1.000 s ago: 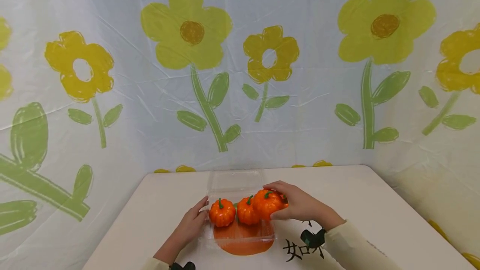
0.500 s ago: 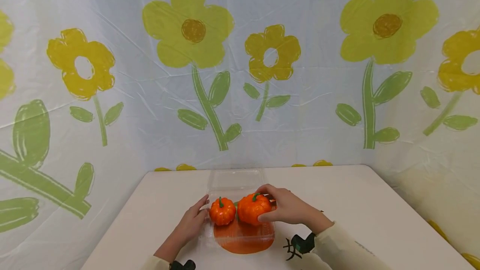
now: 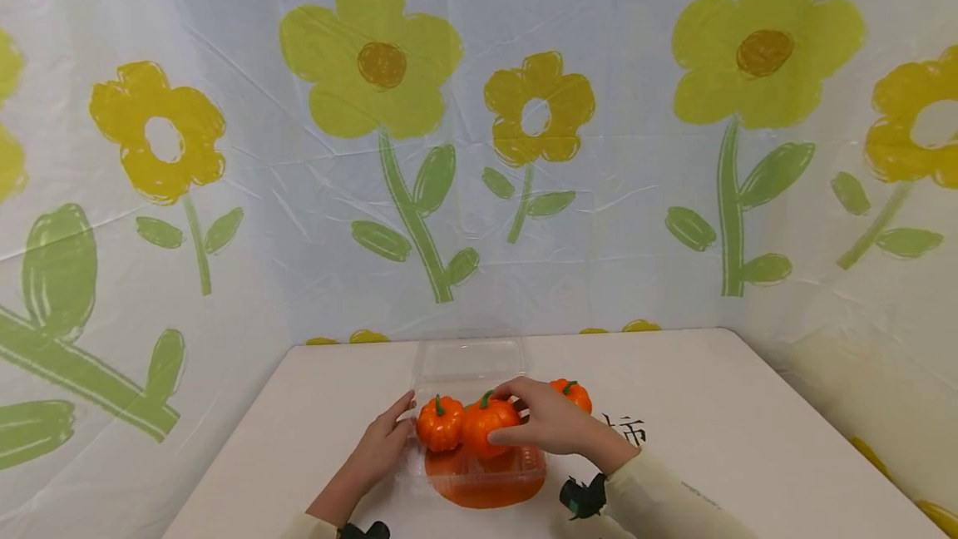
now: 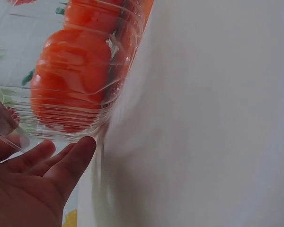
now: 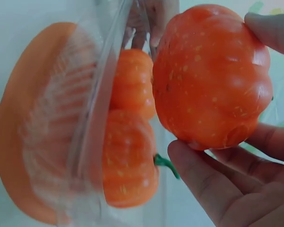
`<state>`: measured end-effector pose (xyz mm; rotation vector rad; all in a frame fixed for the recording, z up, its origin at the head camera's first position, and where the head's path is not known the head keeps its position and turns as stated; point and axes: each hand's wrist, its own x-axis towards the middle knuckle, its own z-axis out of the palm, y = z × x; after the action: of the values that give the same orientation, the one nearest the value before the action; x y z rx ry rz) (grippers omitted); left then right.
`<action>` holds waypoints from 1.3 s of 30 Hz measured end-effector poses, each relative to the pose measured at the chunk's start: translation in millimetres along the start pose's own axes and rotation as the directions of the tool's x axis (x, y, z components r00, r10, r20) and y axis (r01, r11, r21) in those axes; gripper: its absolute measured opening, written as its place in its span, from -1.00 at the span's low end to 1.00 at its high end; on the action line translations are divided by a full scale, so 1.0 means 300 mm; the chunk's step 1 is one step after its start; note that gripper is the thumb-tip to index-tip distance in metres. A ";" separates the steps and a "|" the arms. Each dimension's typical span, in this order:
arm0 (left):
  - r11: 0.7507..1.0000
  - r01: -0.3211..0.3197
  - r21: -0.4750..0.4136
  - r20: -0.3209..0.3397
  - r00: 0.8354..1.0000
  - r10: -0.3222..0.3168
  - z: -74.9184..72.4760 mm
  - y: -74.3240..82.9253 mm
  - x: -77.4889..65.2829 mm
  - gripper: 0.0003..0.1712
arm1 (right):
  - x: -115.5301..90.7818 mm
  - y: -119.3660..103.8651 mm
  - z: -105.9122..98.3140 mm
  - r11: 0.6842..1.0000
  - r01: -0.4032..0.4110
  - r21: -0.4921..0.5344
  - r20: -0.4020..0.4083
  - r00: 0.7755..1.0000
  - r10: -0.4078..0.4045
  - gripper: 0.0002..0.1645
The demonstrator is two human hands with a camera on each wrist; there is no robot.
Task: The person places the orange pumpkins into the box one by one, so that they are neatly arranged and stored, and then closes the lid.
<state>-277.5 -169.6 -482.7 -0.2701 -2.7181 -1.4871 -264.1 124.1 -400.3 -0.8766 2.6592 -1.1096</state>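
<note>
My right hand (image 3: pixel 542 418) grips an orange toy pumpkin (image 5: pixel 210 78) with a green stem, thumb and fingers spread round its sides, above the right part of a clear plastic box (image 3: pixel 516 472). Inside the box, the right wrist view shows two more pumpkins: a left pumpkin (image 3: pixel 440 422) and a middle pumpkin (image 5: pixel 130 158), which the held one covers in the head view. With fingers mostly straight, my left hand (image 3: pixel 384 443) touches the box's left side. Another pumpkin (image 3: pixel 575 394) sits beyond my right hand, partly hidden by it.
The box's clear lid (image 3: pixel 470 360) lies folded back at the far side. Beneath the box, the white table (image 3: pixel 299 422) bears an orange printed shape (image 3: pixel 486 496) and black characters (image 3: pixel 627 429). A flower-printed cloth (image 3: pixel 636 231) hangs behind the table.
My right hand has carried its pumpkin to the left, now over the middle one. The pumpkin beyond that hand shows more fully. My left hand has stayed at the box's side.
</note>
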 end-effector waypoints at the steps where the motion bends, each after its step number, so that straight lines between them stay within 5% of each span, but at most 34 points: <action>1: 1.000 -0.001 0.003 -0.001 1.000 0.001 -0.001 0.000 0.000 -0.39 | 0.004 -0.002 0.006 1.000 -0.003 -0.017 -0.007 1.000 0.003 -0.31; 15: 1.000 -0.026 0.008 -0.016 1.000 0.026 0.001 -0.007 0.004 -0.41 | 0.038 -0.044 0.081 0.994 -0.104 -0.022 -0.053 0.993 0.103 -0.45; 39: 0.999 -0.021 -0.028 -0.006 1.000 0.021 0.006 -0.013 0.008 -0.41 | 0.069 -0.077 0.164 0.990 -0.133 -0.056 -0.024 0.991 0.132 -0.43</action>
<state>-280.2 -169.8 -486.7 -0.2942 -2.6827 -1.5196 -254.2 69.5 -418.0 -0.6896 2.7332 -1.0218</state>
